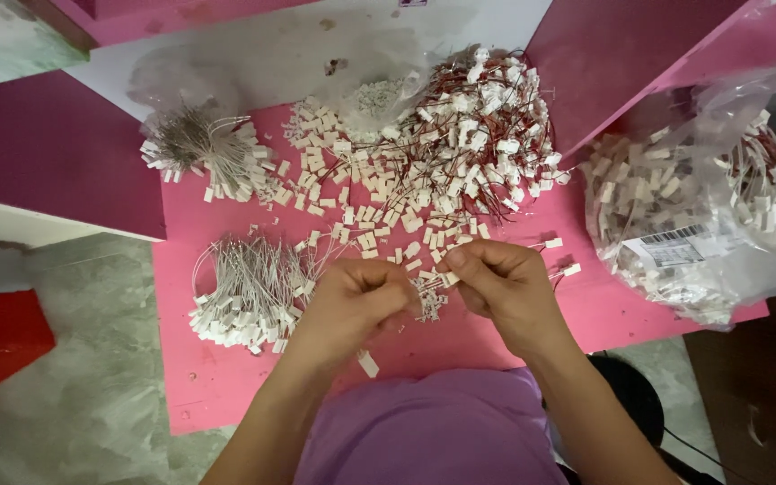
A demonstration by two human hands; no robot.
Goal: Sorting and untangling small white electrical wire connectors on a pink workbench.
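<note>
Over the pink board (pixel 496 332), my left hand (pixel 352 301) and my right hand (pixel 500 283) are held close together. Between their fingertips is a small white connector with thin wires (pixel 430 292). The right thumb and forefinger pinch a white connector piece near its top. The left fingers are curled around the wire end. Just beyond my hands lie several loose white plastic connectors (pixel 379 202) scattered on the board.
A bundle of white-wired connectors (pixel 249 296) lies left of my hands, another bundle (pixel 204 153) at the far left. A heap of red-wired connectors (pixel 487 126) sits at the back. A clear plastic bag of parts (pixel 702 198) rests at the right. A grey floor (pixel 74 395) lies below.
</note>
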